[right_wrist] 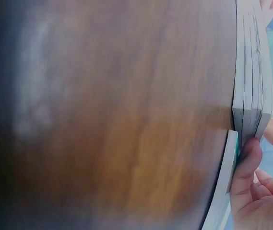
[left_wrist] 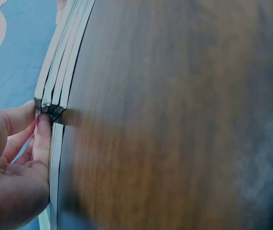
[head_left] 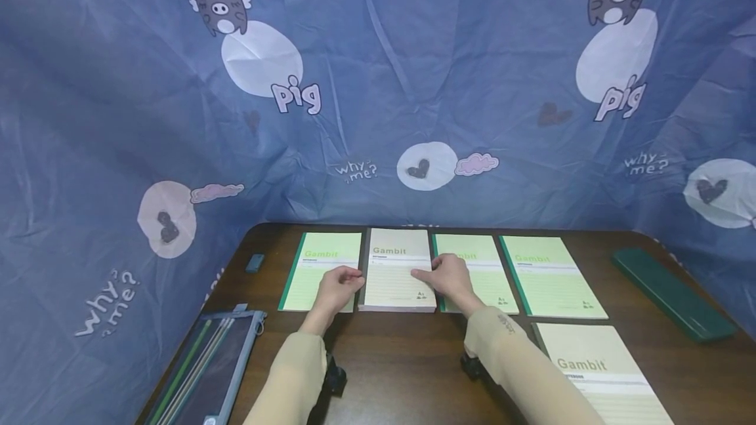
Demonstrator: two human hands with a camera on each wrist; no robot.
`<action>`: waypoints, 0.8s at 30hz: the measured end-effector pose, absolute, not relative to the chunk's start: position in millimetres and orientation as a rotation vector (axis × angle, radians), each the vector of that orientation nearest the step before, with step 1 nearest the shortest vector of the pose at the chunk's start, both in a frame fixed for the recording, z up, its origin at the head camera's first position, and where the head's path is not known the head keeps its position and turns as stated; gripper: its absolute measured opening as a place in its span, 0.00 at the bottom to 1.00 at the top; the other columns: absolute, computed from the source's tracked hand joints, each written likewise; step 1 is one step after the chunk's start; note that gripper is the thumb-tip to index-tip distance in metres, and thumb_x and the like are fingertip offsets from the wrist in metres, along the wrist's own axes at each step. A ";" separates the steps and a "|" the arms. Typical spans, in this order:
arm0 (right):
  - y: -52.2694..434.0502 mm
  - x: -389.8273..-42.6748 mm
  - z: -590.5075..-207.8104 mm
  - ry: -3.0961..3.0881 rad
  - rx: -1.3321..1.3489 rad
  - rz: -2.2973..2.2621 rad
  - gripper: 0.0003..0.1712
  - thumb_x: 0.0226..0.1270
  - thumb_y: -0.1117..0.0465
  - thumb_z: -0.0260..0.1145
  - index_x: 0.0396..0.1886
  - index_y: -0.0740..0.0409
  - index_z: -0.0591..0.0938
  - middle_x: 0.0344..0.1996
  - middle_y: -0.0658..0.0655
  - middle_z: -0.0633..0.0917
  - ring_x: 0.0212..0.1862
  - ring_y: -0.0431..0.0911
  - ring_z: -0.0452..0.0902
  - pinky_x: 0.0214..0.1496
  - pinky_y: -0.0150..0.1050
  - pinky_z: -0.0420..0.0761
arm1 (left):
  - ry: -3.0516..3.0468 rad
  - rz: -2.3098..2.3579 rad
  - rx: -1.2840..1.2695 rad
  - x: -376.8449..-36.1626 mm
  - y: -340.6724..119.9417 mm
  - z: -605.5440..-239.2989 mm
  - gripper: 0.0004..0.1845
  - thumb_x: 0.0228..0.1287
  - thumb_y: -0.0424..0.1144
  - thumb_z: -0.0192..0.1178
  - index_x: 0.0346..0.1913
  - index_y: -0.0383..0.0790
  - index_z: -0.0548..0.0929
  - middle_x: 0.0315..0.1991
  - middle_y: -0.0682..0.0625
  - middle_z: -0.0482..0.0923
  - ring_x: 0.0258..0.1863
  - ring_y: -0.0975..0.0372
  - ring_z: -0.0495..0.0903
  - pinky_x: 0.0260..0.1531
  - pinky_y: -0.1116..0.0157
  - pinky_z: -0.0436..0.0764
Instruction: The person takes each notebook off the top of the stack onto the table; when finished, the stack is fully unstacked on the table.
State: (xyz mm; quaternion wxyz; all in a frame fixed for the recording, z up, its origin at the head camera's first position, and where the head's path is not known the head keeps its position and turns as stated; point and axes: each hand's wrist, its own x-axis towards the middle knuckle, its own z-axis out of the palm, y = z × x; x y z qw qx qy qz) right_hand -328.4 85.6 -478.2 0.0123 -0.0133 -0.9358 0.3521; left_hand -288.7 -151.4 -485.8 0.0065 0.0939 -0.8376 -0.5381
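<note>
A stack of Gambit notebooks (head_left: 397,271) lies at the far middle of the dark wooden table (head_left: 401,366), second in a row of notebooks. The left hand (head_left: 338,287) presses its fingertips (left_wrist: 43,125) against the stack's left edge, fingers fairly straight, resting partly on the single green-spined notebook (head_left: 321,271) just to the left. The right hand (head_left: 449,277) lays its fingers over the stack's right edge, one fingertip (right_wrist: 249,148) pressing the stack's corner above the thin notebook (head_left: 481,271) beside it. Farther right lies another green notebook (head_left: 549,275), and nearer, a cream Gambit notebook (head_left: 602,372). A dark green case (head_left: 673,294) sits at the far right, a mesh pencil pouch (head_left: 207,366) near left, and a small eraser (head_left: 254,263) far left.
</note>
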 end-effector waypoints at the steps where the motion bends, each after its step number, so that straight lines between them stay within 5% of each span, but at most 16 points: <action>1: 85.4 -328.7 -477.8 -2.920 -0.039 1.094 0.29 0.54 0.44 0.77 0.39 0.67 0.85 0.27 0.56 0.84 0.31 0.48 0.78 0.36 0.42 0.79 | -2.620 -1.684 0.294 -288.7 -151.7 -486.0 0.11 0.68 0.36 0.63 0.49 0.35 0.85 0.43 0.45 0.81 0.45 0.53 0.78 0.49 0.54 0.77; 16: 93.0 -330.7 -469.9 -2.991 -0.083 1.117 0.25 0.55 0.46 0.77 0.33 0.65 0.83 0.20 0.55 0.81 0.23 0.45 0.73 0.25 0.35 0.69 | -2.609 -1.719 0.272 -289.1 -151.5 -486.6 0.11 0.65 0.32 0.65 0.49 0.33 0.85 0.40 0.45 0.82 0.42 0.55 0.80 0.47 0.57 0.78; 24: 107.2 -325.8 -464.8 -2.981 -0.049 1.240 0.31 0.61 0.52 0.73 0.53 0.73 0.78 0.34 0.61 0.84 0.31 0.48 0.80 0.37 0.41 0.80 | -2.600 -1.725 0.259 -288.1 -152.3 -487.5 0.12 0.63 0.31 0.65 0.49 0.33 0.85 0.39 0.45 0.82 0.42 0.55 0.80 0.46 0.58 0.78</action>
